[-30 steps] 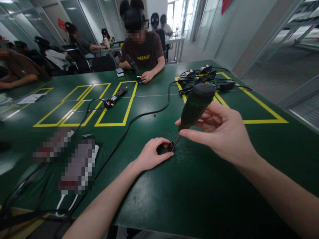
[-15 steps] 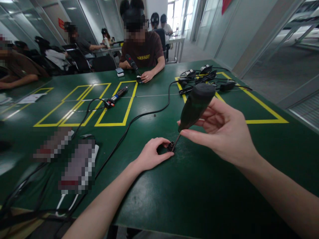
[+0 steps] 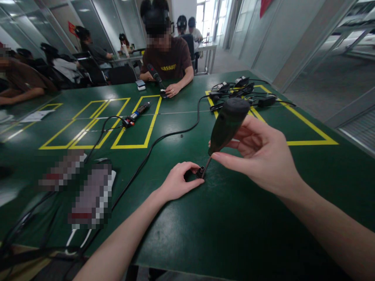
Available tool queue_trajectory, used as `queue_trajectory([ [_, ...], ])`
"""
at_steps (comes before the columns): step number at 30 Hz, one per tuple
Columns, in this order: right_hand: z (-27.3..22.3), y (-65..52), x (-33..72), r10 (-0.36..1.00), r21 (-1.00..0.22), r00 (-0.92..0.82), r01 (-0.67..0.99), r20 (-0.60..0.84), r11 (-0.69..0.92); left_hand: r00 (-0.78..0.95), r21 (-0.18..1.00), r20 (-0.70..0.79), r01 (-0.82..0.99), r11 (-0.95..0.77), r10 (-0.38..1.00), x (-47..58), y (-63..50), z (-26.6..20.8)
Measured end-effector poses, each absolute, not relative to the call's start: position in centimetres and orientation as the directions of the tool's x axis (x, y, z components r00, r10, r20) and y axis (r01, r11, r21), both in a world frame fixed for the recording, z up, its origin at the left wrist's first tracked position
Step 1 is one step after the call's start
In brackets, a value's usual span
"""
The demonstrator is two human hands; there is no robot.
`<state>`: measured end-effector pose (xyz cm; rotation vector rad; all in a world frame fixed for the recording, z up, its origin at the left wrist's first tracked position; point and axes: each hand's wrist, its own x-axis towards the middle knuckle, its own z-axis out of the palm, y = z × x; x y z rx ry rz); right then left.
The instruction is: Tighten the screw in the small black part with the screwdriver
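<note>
On the green table (image 3: 187,242), my left hand (image 3: 178,181) pinches a small dark round part with a short metal tube on top (image 3: 200,171) between thumb and fingers. My right hand (image 3: 260,152) grips a screwdriver (image 3: 230,123) by the lower end of its thick dark handle. The screwdriver leans, handle up and to the right, and its thin shaft runs down to the small part beside my left fingertips. Exactly where the tip meets the part is too small to make out.
A black cable (image 3: 164,136) crosses the table left of my hands. Several black cables and plugs (image 3: 240,91) lie back right within yellow tape (image 3: 313,143). A pen-shaped tool (image 3: 140,111) lies left. Power strips (image 3: 93,191) stand front left. Across the table a co-worker (image 3: 166,58) holds a tool.
The screwdriver handle and my right hand have shifted slightly left. My left hand and the small part have stayed in place.
</note>
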<state>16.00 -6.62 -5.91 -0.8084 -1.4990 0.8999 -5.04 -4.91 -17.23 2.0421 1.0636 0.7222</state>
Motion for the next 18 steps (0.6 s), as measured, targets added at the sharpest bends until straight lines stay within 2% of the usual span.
queue_trajectory([
  [18,-5.61,-6.80,15.84,0.883,-0.890,-0.124,0.004,0.452,0.456,0.505,0.791,0.142,0.460,-0.404,0.851,-5.09,-4.89,-17.28],
])
